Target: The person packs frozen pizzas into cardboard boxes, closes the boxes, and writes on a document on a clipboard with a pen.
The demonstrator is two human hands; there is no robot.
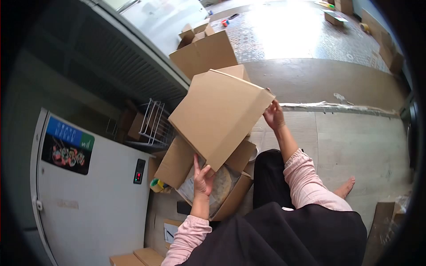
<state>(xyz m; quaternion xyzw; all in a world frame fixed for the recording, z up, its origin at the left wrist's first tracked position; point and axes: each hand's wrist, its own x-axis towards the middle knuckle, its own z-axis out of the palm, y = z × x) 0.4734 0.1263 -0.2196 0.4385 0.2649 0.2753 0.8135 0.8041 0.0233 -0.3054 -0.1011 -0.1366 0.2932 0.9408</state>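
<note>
A large flattened piece of cardboard [217, 111] is held up at a tilt between my two hands. My left hand [203, 179] grips its near lower corner, thumb and fingers on the edge. At the far right corner, my right hand [274, 116] is closed on the edge, some fingers hidden behind it. Below the sheet stands an open cardboard box [233, 197] with its flaps spread out. Inside it lies a pale, clear-wrapped item [222, 188], partly covered by my left hand and the sheet; its kind I cannot make out.
A white appliance [97, 199] with a lit red switch stands at left. Behind it is a white wire rack [154, 122]. Another open box [204, 55] is farther back. Tape rolls [156, 185] lie beside the near box. A bare foot [345, 188] rests on the floor at right.
</note>
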